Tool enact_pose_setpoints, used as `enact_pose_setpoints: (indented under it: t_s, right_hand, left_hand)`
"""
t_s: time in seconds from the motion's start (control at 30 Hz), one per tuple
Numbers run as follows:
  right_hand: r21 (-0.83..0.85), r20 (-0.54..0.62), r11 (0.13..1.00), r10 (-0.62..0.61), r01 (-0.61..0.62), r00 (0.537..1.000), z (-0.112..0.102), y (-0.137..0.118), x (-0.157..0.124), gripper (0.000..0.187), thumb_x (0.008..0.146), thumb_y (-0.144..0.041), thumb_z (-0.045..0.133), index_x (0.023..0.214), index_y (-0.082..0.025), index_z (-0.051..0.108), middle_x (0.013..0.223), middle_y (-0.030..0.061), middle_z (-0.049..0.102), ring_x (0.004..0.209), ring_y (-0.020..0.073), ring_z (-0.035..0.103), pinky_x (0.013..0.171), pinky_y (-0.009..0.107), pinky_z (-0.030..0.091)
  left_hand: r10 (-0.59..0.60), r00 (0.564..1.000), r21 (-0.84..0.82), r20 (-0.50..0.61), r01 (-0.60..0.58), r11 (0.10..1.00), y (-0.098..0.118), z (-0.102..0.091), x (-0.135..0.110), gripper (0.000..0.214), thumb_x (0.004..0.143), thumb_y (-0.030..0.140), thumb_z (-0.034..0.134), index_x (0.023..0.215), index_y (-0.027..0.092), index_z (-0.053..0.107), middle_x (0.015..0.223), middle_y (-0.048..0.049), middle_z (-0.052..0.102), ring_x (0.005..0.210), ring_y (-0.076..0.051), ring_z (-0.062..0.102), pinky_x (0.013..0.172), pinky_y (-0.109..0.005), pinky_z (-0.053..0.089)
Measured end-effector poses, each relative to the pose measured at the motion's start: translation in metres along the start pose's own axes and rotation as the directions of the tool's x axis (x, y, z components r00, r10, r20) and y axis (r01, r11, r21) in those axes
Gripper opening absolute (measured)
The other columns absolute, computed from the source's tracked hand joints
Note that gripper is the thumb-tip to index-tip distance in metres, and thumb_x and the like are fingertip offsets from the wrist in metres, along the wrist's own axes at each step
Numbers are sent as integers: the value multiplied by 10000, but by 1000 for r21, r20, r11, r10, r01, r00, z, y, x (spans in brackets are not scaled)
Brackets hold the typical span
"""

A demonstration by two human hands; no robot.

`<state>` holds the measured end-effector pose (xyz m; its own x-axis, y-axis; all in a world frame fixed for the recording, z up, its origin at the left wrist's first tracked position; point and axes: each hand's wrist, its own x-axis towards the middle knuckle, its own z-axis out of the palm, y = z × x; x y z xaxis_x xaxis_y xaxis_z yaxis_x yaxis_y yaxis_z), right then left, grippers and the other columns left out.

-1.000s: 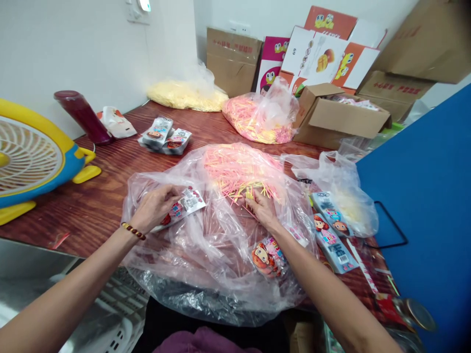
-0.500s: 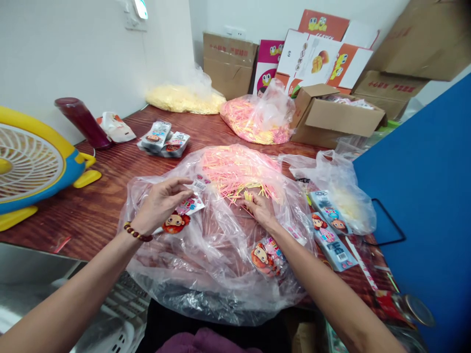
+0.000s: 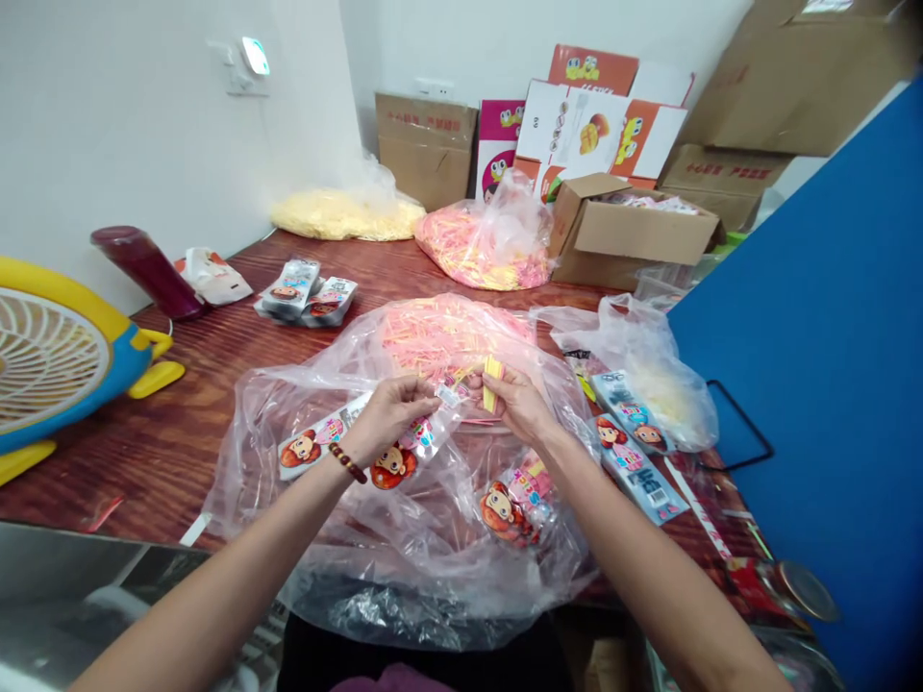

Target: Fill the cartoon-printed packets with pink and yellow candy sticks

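Observation:
Between the thumb and fingers of my left hand point(image 3: 395, 415) is the top end of a printed plastic pouch point(image 3: 404, 457) with a red-haired cartoon figure. My right hand point(image 3: 520, 406) pinches a small bundle of yellow and pink sticks point(image 3: 493, 383), held upright close to the pouch's top. Both hands are above a large clear plastic bag point(image 3: 346, 519) spread on the table. A heap of pink and yellow sticks point(image 3: 447, 332) lies in its far part. Another pouch point(image 3: 307, 447) lies left of my left hand, and a filled-looking pouch point(image 3: 515, 500) rests near my right forearm.
Stacked pouches point(image 3: 635, 466) and a bag of pale yellow pieces point(image 3: 670, 399) lie to the right, before a blue panel point(image 3: 808, 317). A yellow and blue fan point(image 3: 54, 356) stands left. An open carton point(image 3: 641, 235) and a tied bag of sticks point(image 3: 483, 245) are behind.
My left hand has moved right with a pouch, close to my right hand. The stick bundle in my right hand is now raised and more visible. The view has shifted slightly.

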<state>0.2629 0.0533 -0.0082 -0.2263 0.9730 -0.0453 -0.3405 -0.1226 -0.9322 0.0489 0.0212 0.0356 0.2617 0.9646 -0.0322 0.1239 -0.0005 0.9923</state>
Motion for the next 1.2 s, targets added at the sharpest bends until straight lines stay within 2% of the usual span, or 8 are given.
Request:
enact_pose_setpoints:
  t_s: [0.1,0.17,0.33,0.47,0.7,0.87,1.0,1.2]
  right_hand:
    - [-256,20,951,-175,174,984,4,-20,-13,262,750,-435,727,845,-204,648,812,7,653,715,139,582,641,259,476]
    - [-476,112,829,-274,293,955,8,-28,-20,184,840,-390,639,816,-208,632,800,-2,618,735,138,544,668,262,441]
    - [-746,331,513,-268,425,905,18,-31,-28,136,920,-253,504,797,-219,552,752,-8,551,698,144,481,635,271,348]
    - [-797,364,415,-249,438,898,20,-27,-29,156,943,-260,479,794,-234,519,718,-13,526,669,148,457,622,277,316]
    - [-690,274,626,-239,364,931,20,-33,-33,194,919,-356,543,773,-229,557,699,-23,545,647,135,476,631,270,386]
    - [-243,-26,921,-321,305,947,28,-44,-38,152,887,-359,570,954,-224,578,775,-19,627,675,129,595,667,280,491]
    - [23,-150,912,-401,409,904,43,-52,-44,143,880,-340,571,986,-247,548,801,-17,642,732,147,646,744,331,548]
    - [9,-191,872,-479,490,857,63,-53,-46,136,914,-380,523,976,-261,496,818,-8,649,857,169,678,821,355,551]
  left_hand:
    - [-1,999,69,44,-2,998,-5,12,3,226,720,347,688,665,147,599,577,35,528,527,-82,436,519,-214,332]
    - [0,998,103,64,-7,995,-4,16,2,246,737,361,677,652,148,588,572,37,513,523,-81,417,515,-216,318]
    - [1,995,152,97,-16,988,-1,18,-2,252,763,353,660,633,149,588,563,32,512,519,-80,415,500,-212,321]
    - [-48,990,188,132,22,982,-2,17,-6,298,801,357,620,591,150,576,541,18,531,493,-83,423,467,-210,318]
    - [52,969,148,241,-89,985,-7,14,-10,360,861,376,549,574,157,544,553,19,497,526,-86,401,522,-231,313]
    - [143,976,121,162,-163,979,-11,14,-14,290,856,391,594,682,162,635,601,19,514,559,-98,399,542,-235,328]
    - [188,975,117,116,-201,972,-7,18,-16,281,861,386,590,697,167,656,635,0,564,598,-115,454,572,-239,380]
    - [237,962,117,133,-253,960,-2,27,-14,302,876,404,586,719,161,670,681,-23,620,649,-132,514,623,-246,424]
